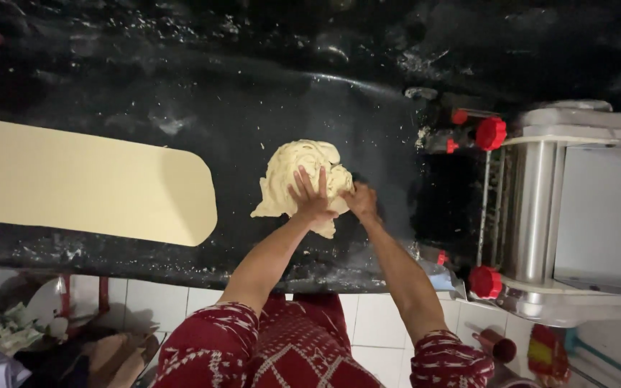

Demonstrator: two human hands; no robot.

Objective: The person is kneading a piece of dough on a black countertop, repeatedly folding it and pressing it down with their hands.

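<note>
Near the centre of the frame, a rough lump of pale dough (302, 178) lies on a black, flour-dusted worktop (238, 100). The left hand (311, 197) rests flat on the lower part of the lump, its fingers (301, 179) spread and pointing toward the top of the frame, palm down on the dough rather than closed round it. The right hand (360, 200) sits just right of it at the lump's lower right edge, pressed against the dough; whether its fingers curl under the edge cannot be told. The 2 hands lie close together, nearly touching, both on the same lump. Both forearms run up from the bottom of the frame out of red patterned sleeves (213, 345). At the left of the frame, well apart from the lump, a long flat sheet of rolled dough (88, 183) with a rounded end lies on the same worktop. At the right of the frame stands a dough-rolling machine (562, 215) with a shiny metal roller (533, 208) and 2 large red knobs (491, 133), 1 at its upper side and 1 at its lower side, near the lump but not touching it. Below the worktop edge, white floor tiles (159, 302) show, with crumpled paper (8, 330) at the lower left.
</note>
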